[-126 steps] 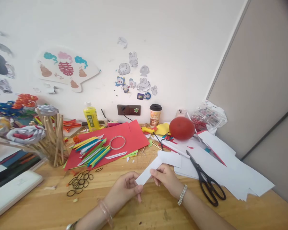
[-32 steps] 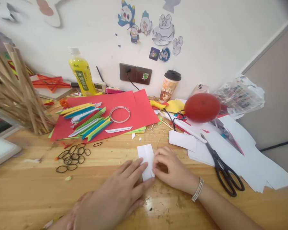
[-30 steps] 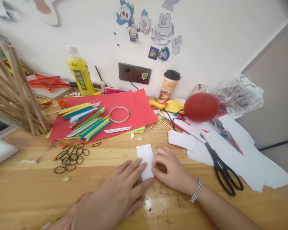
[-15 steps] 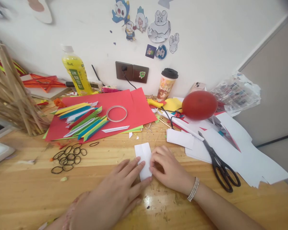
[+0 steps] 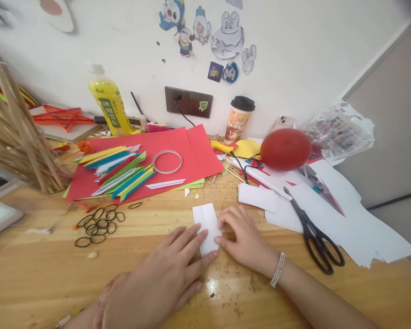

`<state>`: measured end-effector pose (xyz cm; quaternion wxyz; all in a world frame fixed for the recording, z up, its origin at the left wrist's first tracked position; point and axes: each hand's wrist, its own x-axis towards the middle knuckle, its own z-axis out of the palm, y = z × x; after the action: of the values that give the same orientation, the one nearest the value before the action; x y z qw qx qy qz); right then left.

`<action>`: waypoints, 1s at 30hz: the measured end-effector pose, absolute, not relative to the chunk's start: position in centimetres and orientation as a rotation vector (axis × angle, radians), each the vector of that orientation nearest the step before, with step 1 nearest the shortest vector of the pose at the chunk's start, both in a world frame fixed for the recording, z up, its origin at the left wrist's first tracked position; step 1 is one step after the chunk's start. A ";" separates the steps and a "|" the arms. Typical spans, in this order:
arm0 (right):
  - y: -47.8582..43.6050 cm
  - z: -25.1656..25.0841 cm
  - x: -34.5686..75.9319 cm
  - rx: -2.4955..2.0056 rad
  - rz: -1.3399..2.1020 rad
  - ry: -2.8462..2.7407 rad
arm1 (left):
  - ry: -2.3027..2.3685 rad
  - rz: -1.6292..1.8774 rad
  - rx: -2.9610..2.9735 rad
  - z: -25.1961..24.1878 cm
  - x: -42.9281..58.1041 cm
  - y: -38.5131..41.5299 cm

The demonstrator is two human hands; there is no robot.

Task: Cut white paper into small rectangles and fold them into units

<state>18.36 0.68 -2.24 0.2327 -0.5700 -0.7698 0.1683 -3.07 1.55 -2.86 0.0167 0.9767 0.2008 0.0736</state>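
A small white paper piece [image 5: 207,217] with a crease down its upper part lies on the wooden table in front of me. My left hand [image 5: 169,269] rests flat across its left side and lower end, fingers stretched and apart. At the right edge of the same paper, my right hand [image 5: 241,237] has its thumb and curled forefinger on the border, which looks slightly raised. Beyond it, a folded white strip [image 5: 166,183] lies at the front of the red paper sheets [image 5: 202,151].
Left of the paper are several black rubber bands [image 5: 101,224]. Folded coloured strips [image 5: 123,171] and a ring [image 5: 166,162] lie on the red sheets. Black scissors [image 5: 317,237], white paper scraps [image 5: 370,228] and a red balloon [image 5: 286,149] are at right; a yellow drink bottle [image 5: 109,105] and lidded cup [image 5: 239,119] stand behind.
My right hand's fingers have shifted slightly at the paper's right edge, and that edge now reaches a little further right. My left hand stays in place on the paper.
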 end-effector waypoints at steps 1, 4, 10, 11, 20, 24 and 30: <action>0.8 -2.4 18.5 -1.595 0.445 -2.080 | 0.622 0.228 3.033 -2.9 -3.1 1.5; 1.2 -2.5 18.9 -1.647 0.375 -1.970 | 0.636 0.252 3.020 -2.8 -3.2 1.5; 0.9 -2.1 18.7 -1.634 0.384 -1.985 | 0.650 0.276 3.029 -2.2 -3.1 1.3; 0.9 -2.2 18.6 -1.657 0.352 -1.995 | 0.646 0.285 3.043 -2.0 -3.0 1.2; 1.3 -1.7 18.4 -1.619 0.286 -2.003 | 0.376 0.308 3.119 -0.7 -2.3 0.5; 1.1 -1.5 18.7 -1.698 0.282 -2.023 | 0.411 0.252 3.147 -0.7 -2.3 0.2; 1.7 -2.3 19.1 -1.485 0.287 -2.241 | 0.474 0.452 3.083 -0.4 -3.0 1.3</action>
<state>19.11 1.73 -2.28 0.2173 -0.5360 -0.8092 0.1036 -2.98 1.28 -0.39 -0.0049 0.9782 0.1503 0.1433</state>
